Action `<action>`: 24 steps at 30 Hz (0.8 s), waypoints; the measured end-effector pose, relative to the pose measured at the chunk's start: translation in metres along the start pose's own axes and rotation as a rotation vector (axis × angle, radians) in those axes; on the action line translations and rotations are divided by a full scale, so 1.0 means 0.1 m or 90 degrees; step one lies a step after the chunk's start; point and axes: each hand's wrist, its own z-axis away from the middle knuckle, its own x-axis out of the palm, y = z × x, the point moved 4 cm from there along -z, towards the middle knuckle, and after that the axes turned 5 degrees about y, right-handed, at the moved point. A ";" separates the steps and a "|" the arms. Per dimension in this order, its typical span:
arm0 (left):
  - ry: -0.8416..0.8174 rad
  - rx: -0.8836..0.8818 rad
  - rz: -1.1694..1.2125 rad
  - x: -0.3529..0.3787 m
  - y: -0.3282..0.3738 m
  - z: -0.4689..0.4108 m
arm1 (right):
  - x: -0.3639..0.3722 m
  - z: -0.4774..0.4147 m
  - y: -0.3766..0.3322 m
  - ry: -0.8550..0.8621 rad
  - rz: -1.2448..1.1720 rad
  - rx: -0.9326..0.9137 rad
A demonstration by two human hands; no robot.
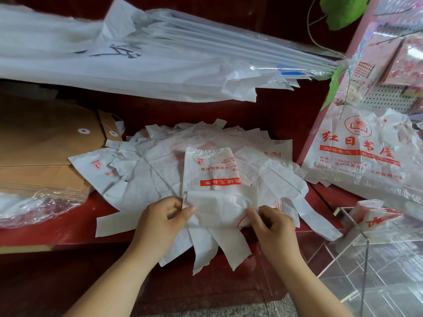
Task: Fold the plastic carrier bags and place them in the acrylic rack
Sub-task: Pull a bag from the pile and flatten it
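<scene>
Head view: the thumb and fingers (186,210) of the left hand (160,219) are closed together on the left edge of a turned-up fold in a white carrier bag (215,172), pinching the plastic between them. The right hand (274,223) pinches the fold's right edge, with its thumb on top and its other fingers curled in beneath. Both wrists come in from the near side, with the bare forearms angled towards each other.

The bag carries red print and lies flat. Its near end is doubled over on itself between the hands, and the rest stretches away to the far side. It rests on a loose pile of bags (137,179) of the same kind, spread across a dark red counter (45,232). Several white handle strips hang over the counter's near edge below the hands.

Near and to the right stands the clear acrylic rack (364,239), with a folded bag (375,215) sitting in its far end. Further right and back, a printed bag (357,152) hangs against a pink display. Brown envelopes (45,138) lie far left, and crinkled clear wrap (34,204) lies near left. Large white sheets (114,65) are stacked above.
</scene>
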 end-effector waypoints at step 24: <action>0.032 0.089 -0.316 0.07 0.02 -0.02 | 0.06 -0.05 -0.14 -0.048 0.307 0.011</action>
